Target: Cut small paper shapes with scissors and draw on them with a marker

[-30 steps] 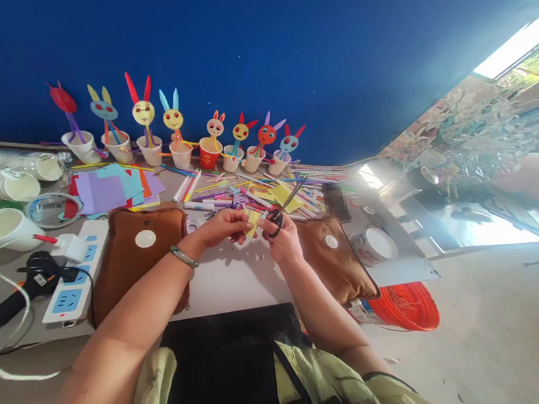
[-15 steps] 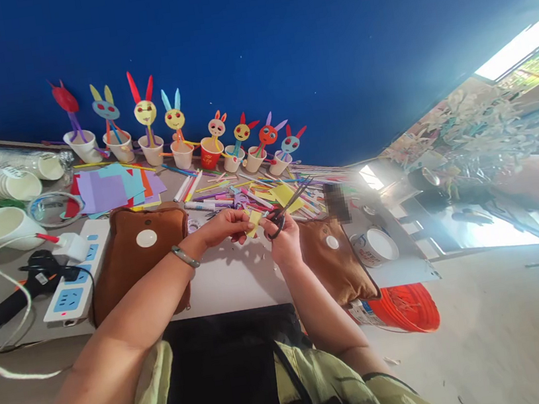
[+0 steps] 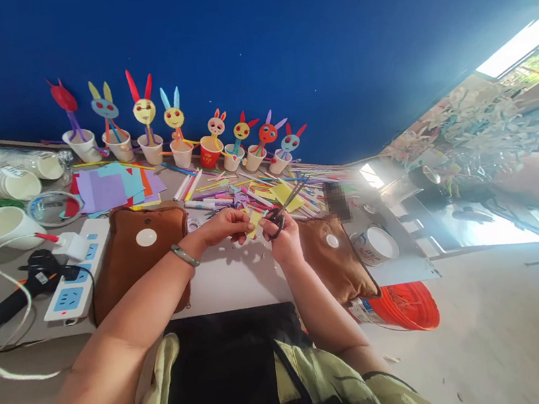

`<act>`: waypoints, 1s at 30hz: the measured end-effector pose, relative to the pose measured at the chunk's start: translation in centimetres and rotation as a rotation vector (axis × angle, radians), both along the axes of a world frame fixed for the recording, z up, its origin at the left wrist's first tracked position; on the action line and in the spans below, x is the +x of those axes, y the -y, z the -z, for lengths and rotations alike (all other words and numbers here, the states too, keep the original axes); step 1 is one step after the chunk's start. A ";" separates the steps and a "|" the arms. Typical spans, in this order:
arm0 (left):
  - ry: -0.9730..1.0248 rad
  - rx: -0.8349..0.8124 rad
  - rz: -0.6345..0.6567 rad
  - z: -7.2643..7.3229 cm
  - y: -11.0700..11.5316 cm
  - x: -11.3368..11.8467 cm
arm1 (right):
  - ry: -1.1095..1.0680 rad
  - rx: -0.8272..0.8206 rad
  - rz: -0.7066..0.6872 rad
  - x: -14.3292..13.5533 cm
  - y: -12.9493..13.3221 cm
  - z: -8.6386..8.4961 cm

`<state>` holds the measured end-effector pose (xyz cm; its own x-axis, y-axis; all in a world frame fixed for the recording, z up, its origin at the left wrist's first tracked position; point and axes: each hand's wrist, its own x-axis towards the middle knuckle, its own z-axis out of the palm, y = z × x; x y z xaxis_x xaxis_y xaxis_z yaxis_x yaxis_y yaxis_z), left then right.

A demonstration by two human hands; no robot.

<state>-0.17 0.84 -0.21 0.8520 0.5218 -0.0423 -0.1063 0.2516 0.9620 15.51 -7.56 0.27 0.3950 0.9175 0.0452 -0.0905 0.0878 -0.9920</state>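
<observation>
The small yellow paper piece [image 3: 253, 222] sits at the fingertips of your left hand [image 3: 225, 227], between your two hands and above the pale table [image 3: 233, 284]. Your left grip is pinched on that paper between thumb and fingers, while your right hand [image 3: 285, 240] has its grip curled around the handles of the scissors [image 3: 293, 195], whose blades point away from you and rightward; whether your right fingertips touch the paper, you cannot tell. Both your forearms reach forward and converge, the left slanting in more steeply sideways.
</observation>
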 end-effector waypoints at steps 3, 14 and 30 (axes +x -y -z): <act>-0.012 0.012 0.014 0.1 -0.1 0.0 | -0.006 0.000 0.002 0.1 -0.1 0.2; -0.002 0.025 -0.026 0.1 0.0 0.1 | 0.014 0.003 0.074 0.0 -0.1 0.2; -0.008 0.014 -0.027 -0.2 0.1 0.0 | 0.050 -0.011 0.040 0.1 0.0 0.0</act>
